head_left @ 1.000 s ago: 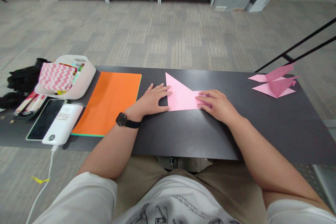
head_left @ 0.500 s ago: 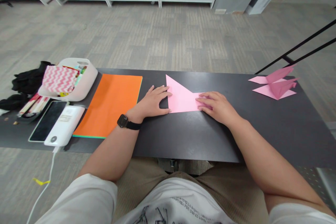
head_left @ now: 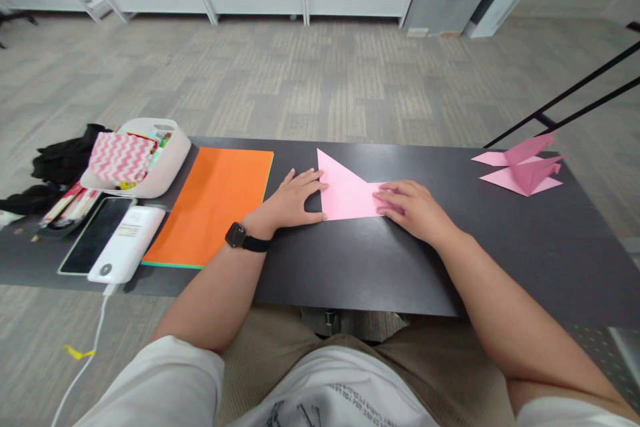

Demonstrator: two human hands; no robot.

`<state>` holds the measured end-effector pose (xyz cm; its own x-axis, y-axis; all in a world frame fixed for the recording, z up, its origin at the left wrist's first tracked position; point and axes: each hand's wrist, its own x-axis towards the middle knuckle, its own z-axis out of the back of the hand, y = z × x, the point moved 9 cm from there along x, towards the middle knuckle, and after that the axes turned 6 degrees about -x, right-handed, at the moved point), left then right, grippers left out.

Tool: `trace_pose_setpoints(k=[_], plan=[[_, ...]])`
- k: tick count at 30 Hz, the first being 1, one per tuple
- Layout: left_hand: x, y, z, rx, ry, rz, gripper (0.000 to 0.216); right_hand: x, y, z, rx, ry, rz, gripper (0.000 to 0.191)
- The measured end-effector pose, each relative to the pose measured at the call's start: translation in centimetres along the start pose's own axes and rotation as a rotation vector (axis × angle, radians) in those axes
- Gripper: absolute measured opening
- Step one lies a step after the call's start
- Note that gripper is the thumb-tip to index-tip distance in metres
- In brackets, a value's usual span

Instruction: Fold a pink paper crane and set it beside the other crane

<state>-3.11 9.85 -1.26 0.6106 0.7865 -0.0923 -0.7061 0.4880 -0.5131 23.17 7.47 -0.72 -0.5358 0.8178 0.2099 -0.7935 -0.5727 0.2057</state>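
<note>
A folded sheet of pink paper lies flat on the dark table, with a tall point at its upper left and a lower strip towards the right. At its left edge rests my left hand, fingers spread and the tips of thumb and fingers touching the paper. My right hand lies over the strip's right end, fingers slightly apart and pressing down; that end is hidden under them. Neither hand is closed round anything.
Two pink folded paper birds stand at the right. On the left lie a stack of orange paper, a white power bank with a cable, a phone and a white basket of small items. The table's front edge is near my lap.
The whole view has shifted slightly, so things sit a little lower in the picture. My hands and the pink paper keep nearly the same places on the table.
</note>
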Motion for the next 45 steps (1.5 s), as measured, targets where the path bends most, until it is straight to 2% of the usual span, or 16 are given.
trace_pose_setpoints(k=[19, 25, 33, 45], plan=[[0.05, 0.28, -0.16, 0.002, 0.010, -0.004, 0.081, 0.02, 0.02, 0.07, 0.004, 0.009, -0.015, 0.036], [0.01, 0.07, -0.01, -0.008, -0.021, 0.018, 0.065, 0.04, -0.07, -0.13, 0.000, 0.015, -0.015, 0.038], [0.09, 0.06, -0.15, 0.002, -0.011, 0.013, 0.076, 0.04, -0.09, -0.08, 0.008, 0.009, -0.019, 0.037], [0.01, 0.30, -0.46, 0.002, 0.003, 0.001, 0.077, -0.04, -0.20, -0.07, 0.016, 0.006, -0.026, 0.035]])
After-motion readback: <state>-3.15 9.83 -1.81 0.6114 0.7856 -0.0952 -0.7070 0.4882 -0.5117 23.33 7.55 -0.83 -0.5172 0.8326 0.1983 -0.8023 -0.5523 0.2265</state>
